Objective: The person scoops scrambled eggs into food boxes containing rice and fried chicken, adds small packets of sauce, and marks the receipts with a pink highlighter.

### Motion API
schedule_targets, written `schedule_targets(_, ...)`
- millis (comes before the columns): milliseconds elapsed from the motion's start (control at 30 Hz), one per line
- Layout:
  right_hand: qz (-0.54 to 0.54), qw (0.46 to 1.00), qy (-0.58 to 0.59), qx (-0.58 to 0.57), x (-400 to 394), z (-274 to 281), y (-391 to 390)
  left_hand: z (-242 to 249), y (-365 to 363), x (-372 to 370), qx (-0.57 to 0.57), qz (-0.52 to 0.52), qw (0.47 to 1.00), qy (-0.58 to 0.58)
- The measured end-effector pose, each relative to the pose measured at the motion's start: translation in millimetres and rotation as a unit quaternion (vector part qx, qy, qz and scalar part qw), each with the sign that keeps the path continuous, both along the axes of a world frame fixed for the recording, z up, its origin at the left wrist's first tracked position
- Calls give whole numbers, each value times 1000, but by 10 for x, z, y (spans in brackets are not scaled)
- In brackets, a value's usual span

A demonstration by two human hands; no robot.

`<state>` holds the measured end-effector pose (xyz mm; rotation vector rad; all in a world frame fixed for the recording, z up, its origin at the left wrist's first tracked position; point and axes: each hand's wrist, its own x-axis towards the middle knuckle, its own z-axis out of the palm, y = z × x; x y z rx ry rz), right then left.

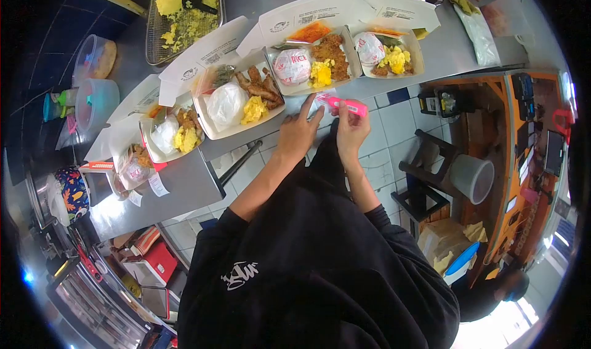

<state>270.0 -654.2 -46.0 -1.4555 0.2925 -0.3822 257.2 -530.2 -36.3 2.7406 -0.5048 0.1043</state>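
Note:
My right hand [353, 133] is closed around a pink highlighter [355, 107], its tip over a small paper slip [321, 99] at the counter's edge. My left hand [298, 133] lies flat with its fingers stretched out, the fingertips on the slip. Right behind the slip sits an open meal box [314, 90] with a paper-wrapped rice parcel [292, 66], fried chicken [330, 53] and scrambled egg [321, 74]. To its left stands another open box [239, 126] with a white wrapped parcel [228, 106], and to its right a smaller one [394, 76].
More open boxes run along the steel counter [191, 192] to the left. A metal mesh tray of scrambled egg [149, 32] with a black scoop [196, 2] stands behind. Clear tubs [97, 106] are at far left. Dark stools [425, 158] and a bucket [473, 178] stand at right.

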Motion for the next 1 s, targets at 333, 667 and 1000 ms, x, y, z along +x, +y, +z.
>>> schedule_targets(333,-21,1000,6,-4,-2,29,-35,-75,15,-8,-24,-8,1000,16)
schedule_targets(667,-27,999,8,-25,-31,56,-38,-100,31,-2,-28,-17,999,11)
schedule_targets(1000,9,999,16,-37,17,32,-144,112,-25,-35,-19,9,998,53)
